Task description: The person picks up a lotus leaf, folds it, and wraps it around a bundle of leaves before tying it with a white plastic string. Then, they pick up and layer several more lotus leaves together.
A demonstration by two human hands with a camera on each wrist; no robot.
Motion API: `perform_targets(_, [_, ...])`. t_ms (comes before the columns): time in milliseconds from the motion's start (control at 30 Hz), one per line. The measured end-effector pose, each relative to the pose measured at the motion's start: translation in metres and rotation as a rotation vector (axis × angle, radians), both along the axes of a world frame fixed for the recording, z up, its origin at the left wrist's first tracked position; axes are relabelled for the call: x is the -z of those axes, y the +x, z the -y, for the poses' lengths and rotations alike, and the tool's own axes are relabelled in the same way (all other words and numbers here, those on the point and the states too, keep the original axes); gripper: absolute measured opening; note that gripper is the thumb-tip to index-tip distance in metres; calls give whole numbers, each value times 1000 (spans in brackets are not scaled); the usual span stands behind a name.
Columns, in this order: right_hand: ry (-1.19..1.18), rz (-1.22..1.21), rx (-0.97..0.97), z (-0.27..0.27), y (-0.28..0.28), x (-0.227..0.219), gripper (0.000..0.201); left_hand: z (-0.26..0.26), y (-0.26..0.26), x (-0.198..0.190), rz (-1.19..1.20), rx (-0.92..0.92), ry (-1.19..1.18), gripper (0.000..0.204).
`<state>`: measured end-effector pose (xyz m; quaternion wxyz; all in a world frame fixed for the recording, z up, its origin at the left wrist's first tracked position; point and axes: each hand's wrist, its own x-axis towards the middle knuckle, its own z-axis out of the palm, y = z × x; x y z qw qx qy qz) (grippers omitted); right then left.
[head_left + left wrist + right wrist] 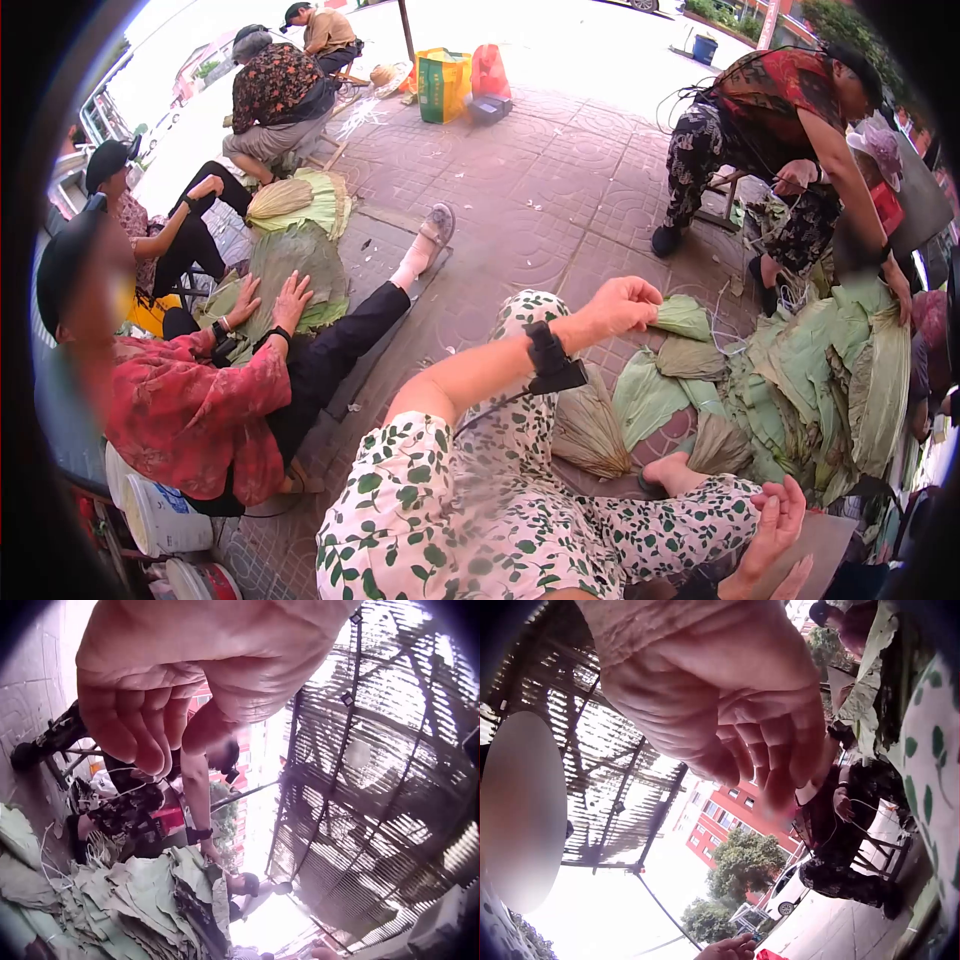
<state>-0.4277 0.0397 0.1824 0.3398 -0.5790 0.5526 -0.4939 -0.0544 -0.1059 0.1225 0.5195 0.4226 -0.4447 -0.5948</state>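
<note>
My left hand [622, 305] is raised over my patterned knee, its fingers loosely curled. In the left wrist view, nothing shows between its thumb and fingers. A folded green leaf [683, 318] appears just beyond its fingertips in the head view. At the lower right my right hand [770, 530] is lifted beside my leg, fingers bent and relaxed, nothing seen in its grasp. Bundles of large, wilted leaves lie by my feet: a brown bundle [592, 425], a pale green bundle [645, 395], and a big spread pile [800, 390] to the right.
On the left, a person in a red shirt [190, 400] presses both hands on stacked leaves [300, 265]. At right, a person in dark patterned clothes [770, 110] bends over the pile. White buckets [165, 515] stand at lower left; a yellow-green bag [443, 88] sits farther off.
</note>
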Motion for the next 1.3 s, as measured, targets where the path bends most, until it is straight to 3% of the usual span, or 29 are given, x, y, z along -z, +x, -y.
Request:
perform_targets(100, [-19, 21, -45, -8, -11, -15, 35, 18, 17, -29, 148, -29, -35, 25])
perform_targets(133, [-31, 18, 31, -14, -15, -21, 35, 24, 18, -33, 197, -30, -37, 25])
perform_targets(267, [-14, -95, 149, -46, -32, -51, 31, 58, 7, -19, 276, 47, -88, 24])
perform_targets(433, [30, -170, 454, -111, -62, -78, 31, 81, -46, -16, 343, 459, 10, 29])
perform_targets(533, [11, -218, 608, -149, -63, -101, 32, 92, -74, 10, 316, 622, 21, 30])
perform_targets(800, [-6, -541, 869, -182, -15, -193, 32, 105, -105, 24, 488, 976, 134, 34])
perform_targets(933, [-57, -603, 792, -149, 24, -231, 32, 116, -115, 34, 499, 1020, 112, 33])
perform_targets(1067, [-38, -423, 461, -102, 42, -223, 31, 123, -119, 44, 577, 1072, 77, 30])
perform_targets(1233, [137, -196, 131, -29, 16, -135, 32, 129, -116, 50, 620, 1080, 57, 31])
perform_targets(1300, [232, -417, 81, -4, 3, -93, 37, 127, -114, 47, 643, 1062, 59, 32])
